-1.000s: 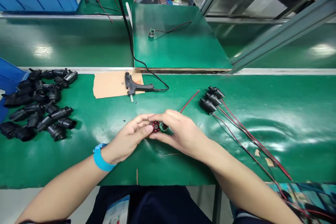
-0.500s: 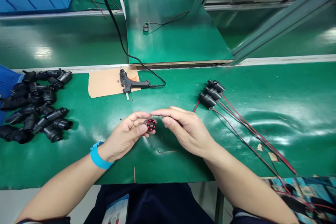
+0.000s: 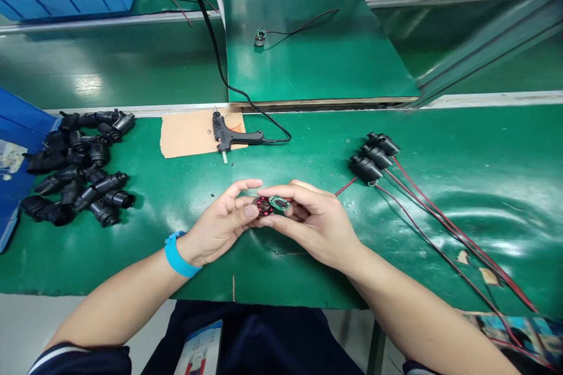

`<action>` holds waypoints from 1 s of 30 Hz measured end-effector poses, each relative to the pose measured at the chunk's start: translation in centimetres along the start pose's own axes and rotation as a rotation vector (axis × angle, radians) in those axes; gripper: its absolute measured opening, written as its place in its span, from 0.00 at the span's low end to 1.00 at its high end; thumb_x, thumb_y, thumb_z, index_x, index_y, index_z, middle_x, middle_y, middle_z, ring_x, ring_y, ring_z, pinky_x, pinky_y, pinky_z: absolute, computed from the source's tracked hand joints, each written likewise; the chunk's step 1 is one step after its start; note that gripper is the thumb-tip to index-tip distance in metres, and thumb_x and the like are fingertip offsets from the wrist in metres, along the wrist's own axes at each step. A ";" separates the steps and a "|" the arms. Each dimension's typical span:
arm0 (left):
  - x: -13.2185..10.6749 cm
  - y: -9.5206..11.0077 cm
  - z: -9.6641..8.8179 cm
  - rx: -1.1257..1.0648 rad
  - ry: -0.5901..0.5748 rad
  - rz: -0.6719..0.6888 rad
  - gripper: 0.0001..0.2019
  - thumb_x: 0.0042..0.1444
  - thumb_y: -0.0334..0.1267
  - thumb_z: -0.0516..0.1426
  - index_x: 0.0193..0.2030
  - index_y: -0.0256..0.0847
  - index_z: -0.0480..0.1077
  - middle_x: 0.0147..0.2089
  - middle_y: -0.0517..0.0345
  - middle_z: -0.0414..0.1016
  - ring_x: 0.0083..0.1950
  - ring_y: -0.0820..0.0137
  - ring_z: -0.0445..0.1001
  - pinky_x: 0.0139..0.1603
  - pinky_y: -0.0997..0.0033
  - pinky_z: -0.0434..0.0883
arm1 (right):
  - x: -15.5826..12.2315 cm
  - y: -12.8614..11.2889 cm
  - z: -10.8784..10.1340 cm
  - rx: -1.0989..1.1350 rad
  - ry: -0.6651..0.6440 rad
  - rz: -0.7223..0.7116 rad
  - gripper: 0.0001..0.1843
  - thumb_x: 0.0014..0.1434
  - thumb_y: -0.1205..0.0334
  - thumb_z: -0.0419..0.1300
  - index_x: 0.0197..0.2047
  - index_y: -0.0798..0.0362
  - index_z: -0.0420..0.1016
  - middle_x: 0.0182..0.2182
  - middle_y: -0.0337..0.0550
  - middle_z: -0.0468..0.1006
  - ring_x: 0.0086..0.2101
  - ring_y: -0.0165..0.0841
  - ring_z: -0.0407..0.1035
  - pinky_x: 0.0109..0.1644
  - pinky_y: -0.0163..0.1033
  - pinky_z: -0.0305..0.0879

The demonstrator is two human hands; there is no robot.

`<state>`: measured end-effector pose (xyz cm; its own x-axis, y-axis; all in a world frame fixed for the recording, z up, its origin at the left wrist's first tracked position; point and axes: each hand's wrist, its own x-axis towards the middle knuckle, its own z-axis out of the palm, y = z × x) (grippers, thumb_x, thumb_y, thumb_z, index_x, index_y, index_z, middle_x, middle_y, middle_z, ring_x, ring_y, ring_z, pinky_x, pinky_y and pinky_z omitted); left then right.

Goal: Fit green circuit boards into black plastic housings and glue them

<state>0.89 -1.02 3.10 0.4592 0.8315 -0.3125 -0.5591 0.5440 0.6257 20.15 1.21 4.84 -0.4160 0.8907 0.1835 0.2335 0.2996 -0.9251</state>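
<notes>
Above the front of the bench my two hands meet fingertip to fingertip. My left hand (image 3: 226,214), with a blue wristband (image 3: 179,256), pinches a small round motor coil (image 3: 264,207) with red windings between thumb and fingers. A small round part with a green circuit-board face (image 3: 280,204) is gripped between the thumb and index finger of my right hand (image 3: 319,217). The two parts are side by side, close together or touching. Fingers cover part of both. Behind my right hand a red wire (image 3: 346,186) shows; its hidden end I cannot make out.
Several black housings (image 3: 88,173) lie at left beside a blue bin (image 3: 21,129). A glue gun (image 3: 233,137) rests on cardboard (image 3: 180,135). Three black cylinders (image 3: 373,158) with red wires lie at right. A wired round part (image 3: 260,37) stands on the raised board (image 3: 316,70).
The green-faced part now shows between my right thumb and index finger, beside the coil. Those fingers have opened around it. The view has shifted, so the bench appears further right.
</notes>
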 end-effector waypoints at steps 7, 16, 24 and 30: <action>0.2 0.1 -0.1 0.006 0.020 0.038 0.24 0.53 0.35 0.70 0.54 0.42 0.68 0.41 0.59 0.82 0.42 0.75 0.80 0.46 0.78 0.73 | 0.2 0.1 0.7 0.242 -0.009 0.106 0.19 0.57 0.65 0.68 0.51 0.47 0.72 0.26 0.29 0.58 0.20 0.21 0.49 0.20 0.29 0.48; 0.3 -0.3 0.2 -0.051 0.101 0.087 0.23 0.53 0.34 0.70 0.53 0.43 0.69 0.39 0.63 0.80 0.39 0.78 0.78 0.45 0.80 0.74 | -0.1 0.8 1.7 -0.315 0.357 -0.418 0.11 0.56 0.70 0.69 0.39 0.49 0.75 0.54 0.46 0.65 0.27 0.22 0.67 0.29 0.37 0.71; 0.4 -0.4 0.3 -0.054 0.108 0.088 0.23 0.53 0.36 0.71 0.53 0.44 0.69 0.41 0.63 0.80 0.39 0.78 0.79 0.43 0.82 0.76 | 0.0 1.0 1.5 -0.230 0.416 -0.450 0.12 0.57 0.78 0.65 0.36 0.51 0.73 0.57 0.45 0.64 0.34 0.26 0.75 0.35 0.40 0.76; 0.2 -0.4 0.4 -0.075 0.109 0.078 0.24 0.52 0.35 0.71 0.53 0.44 0.69 0.40 0.64 0.80 0.39 0.78 0.79 0.44 0.82 0.76 | 0.1 0.6 1.3 -0.256 0.342 -0.427 0.12 0.59 0.77 0.60 0.38 0.51 0.80 0.56 0.48 0.67 0.40 0.33 0.76 0.38 0.41 0.80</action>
<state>1.49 -1.14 3.03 0.3372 0.8768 -0.3429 -0.6420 0.4806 0.5974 19.11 1.03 3.87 -0.2234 0.7202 0.6569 0.3297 0.6900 -0.6444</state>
